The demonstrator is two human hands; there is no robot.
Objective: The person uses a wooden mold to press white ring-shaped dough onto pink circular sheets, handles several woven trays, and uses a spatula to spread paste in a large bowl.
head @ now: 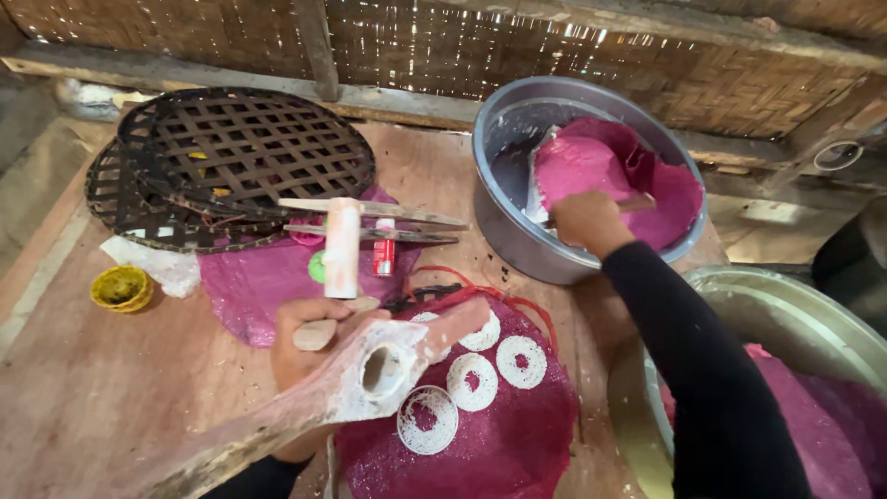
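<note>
Head view: both hands closed — left point(309, 337) gripping a wooden press point(370, 370), right point(589, 222) grasping pink cloth point(601, 171) in the basin point(504, 222).

Right hand point(589, 220) fingertips hidden in metal basin point(504, 222)

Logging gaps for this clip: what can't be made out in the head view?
- Right hand: fingers hidden behind its own back inside the grey bowl; grip on the spatula unclear.
- Left hand: mostly covered by the dough-caked wooden press.
- Large metal pan: cut off by right and bottom edges, partly hidden by the black sleeve.
- Yellow cup: contents too small to tell.
</note>
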